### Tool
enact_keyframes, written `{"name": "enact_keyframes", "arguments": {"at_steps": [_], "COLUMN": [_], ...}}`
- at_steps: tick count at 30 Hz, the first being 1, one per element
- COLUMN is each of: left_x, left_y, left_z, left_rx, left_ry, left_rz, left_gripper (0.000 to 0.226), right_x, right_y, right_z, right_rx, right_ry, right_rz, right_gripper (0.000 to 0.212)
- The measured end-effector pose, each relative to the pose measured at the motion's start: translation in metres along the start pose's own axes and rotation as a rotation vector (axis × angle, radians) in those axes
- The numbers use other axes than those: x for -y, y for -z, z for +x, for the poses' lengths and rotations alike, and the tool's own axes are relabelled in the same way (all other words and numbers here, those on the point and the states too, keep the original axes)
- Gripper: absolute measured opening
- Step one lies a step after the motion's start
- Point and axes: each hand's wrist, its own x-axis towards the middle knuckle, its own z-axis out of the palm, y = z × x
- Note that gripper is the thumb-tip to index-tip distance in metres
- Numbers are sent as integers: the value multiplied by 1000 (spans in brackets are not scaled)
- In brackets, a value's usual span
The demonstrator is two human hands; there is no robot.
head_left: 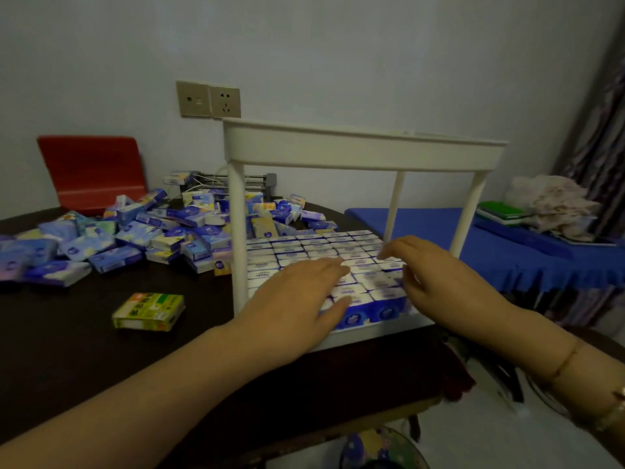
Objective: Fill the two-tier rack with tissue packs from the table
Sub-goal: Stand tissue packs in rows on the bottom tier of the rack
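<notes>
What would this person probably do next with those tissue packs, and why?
Probably reach the left hand to the loose pile for another pack: both hands rest flat on the lower tier's packed rows, holding nothing.

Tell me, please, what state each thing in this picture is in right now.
Rack: upright on the table; contents of its top tier hidden.
Lower tier packs: packed in neat rows.
Loose tissue packs: heaped on the table.
Yellow-green pack: lying alone.
Left hand: flat on the packs.
Right hand: fingers touching the packs.
</notes>
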Motion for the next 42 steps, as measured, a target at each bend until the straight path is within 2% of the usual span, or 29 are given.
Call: {"name": "enact_keyframes", "arguments": {"at_steps": [4, 8, 15, 18, 24, 27, 30, 34, 35, 39, 42], "left_x": [27, 68, 181, 224, 294, 317, 325, 326, 326, 328, 331], "left_y": [22, 38, 44, 42, 33, 24, 21, 29, 31, 28, 26], "left_z": [-45, -90, -157, -174, -162, -157, -158, -163, -165, -169, -168], "left_rx": [-172, -270, -360, -312, -139, -46, -26, -269, -283, -202, -189], "left_ry": [-10, 52, 374, 556, 800, 909, 880, 811, 810, 868, 841], "left_rz": [-126, -145, -69, -22, 189, 148, 154, 224, 223, 204, 175], "left_gripper": [29, 24, 17, 23, 66, 74, 71, 59, 60, 70, 72], "right_x": [54, 120, 227, 256, 292, 300, 306, 313, 315, 319, 321], "right_y": [-1, -13, -66, -101, -158, -178, -194, -212, -217, -233, -232], "right_z": [3, 18, 59, 92, 164, 198, 227, 253, 257, 265, 262], "right_rx": [-42, -41, 13, 33, 124, 166, 190, 222, 234, 291, 262], "right_ry": [121, 264, 461, 423, 284, 235, 208, 230, 234, 221, 252], "right_rz": [142, 287, 352, 347, 318, 294, 310, 296, 274, 176, 207], "right_gripper": [33, 27, 21, 20, 27, 36, 43, 48, 48, 51, 37]}}
